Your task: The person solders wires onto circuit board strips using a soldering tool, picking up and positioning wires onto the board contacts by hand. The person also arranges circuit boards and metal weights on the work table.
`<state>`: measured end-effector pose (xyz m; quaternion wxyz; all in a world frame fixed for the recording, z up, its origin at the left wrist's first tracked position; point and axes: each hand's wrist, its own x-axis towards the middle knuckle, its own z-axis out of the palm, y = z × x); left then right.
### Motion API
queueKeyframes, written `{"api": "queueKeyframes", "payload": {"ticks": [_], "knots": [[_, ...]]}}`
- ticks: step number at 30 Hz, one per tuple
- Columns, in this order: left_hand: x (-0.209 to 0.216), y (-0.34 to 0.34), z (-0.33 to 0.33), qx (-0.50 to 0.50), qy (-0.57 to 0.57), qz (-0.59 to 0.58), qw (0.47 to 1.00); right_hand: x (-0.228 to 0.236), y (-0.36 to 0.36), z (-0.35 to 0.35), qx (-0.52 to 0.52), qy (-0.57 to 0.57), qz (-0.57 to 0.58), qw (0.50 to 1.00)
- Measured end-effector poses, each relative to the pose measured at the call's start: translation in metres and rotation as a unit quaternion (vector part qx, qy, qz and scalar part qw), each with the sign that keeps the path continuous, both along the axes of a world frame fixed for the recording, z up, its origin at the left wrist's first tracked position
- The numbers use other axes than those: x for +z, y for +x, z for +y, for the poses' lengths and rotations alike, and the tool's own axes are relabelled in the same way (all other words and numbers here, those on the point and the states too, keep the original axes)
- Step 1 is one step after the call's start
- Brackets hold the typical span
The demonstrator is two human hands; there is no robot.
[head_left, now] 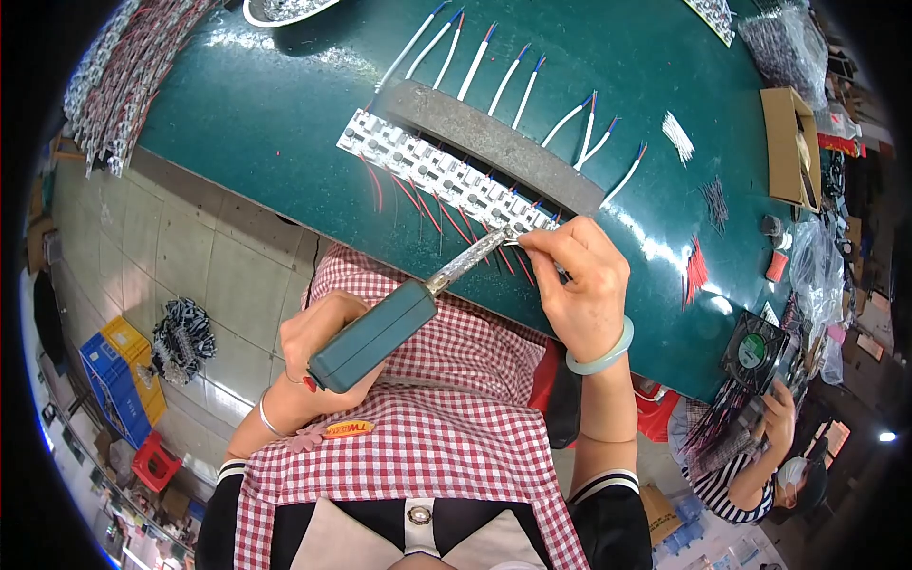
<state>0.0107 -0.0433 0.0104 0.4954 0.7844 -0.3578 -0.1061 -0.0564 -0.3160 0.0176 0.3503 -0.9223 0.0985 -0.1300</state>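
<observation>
My left hand (328, 342) is wrapped around the dark green handle of a soldering iron (373, 334). Its long metal shaft points up and right, and the tip meets the near right end of a strip of white circuit boards (427, 169). Right beside that tip, my right hand (587, 280) pinches thumb and forefinger together; a small pale bit shows at the fingertips, too small to name. Behind the boards lies a grey bar (494, 142) across several white cables (477, 66) with red and blue ends. Thin red wires (427, 204) hang from the strip's near edge.
On the green table (285, 123) lie small bundles of white wires (677, 136), dark wires (714, 204) and red wires (695, 269). A cardboard box (790, 147) and a small fan (753, 350) stand at the right. Another person (746, 475) works at lower right.
</observation>
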Motion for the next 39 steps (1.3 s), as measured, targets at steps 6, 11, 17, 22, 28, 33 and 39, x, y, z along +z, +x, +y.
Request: {"api": "queueKeyframes", "payload": {"ticks": [6,11,17,22,28,33,39], "knots": [[0.005,0.002,-0.002,-0.005,0.002,-0.002,1.0,0.0,0.0,-0.001,0.002,0.006,0.006,1.0],[0.009,0.003,-0.004,-0.008,-0.001,-0.005,1.0,0.001,0.0,-0.001,0.002,0.006,0.008,1.0],[0.009,0.0,-0.002,0.004,-0.047,-0.035,0.998,0.002,0.0,-0.001,-0.001,0.006,0.006,1.0],[0.01,-0.001,-0.001,0.007,-0.042,-0.041,0.998,0.002,-0.001,-0.002,0.001,0.0,0.008,1.0],[0.011,-0.003,0.003,0.036,-0.023,0.002,0.999,0.024,-0.014,-0.004,-0.004,-0.055,0.004,0.998],[0.01,-0.001,0.008,0.05,0.005,-0.013,0.999,0.038,-0.013,0.009,-0.023,-0.028,-0.046,0.998],[0.011,0.001,0.008,0.055,-0.014,-0.001,0.998,-0.001,0.006,0.015,-0.03,0.023,-0.066,0.997]]}}
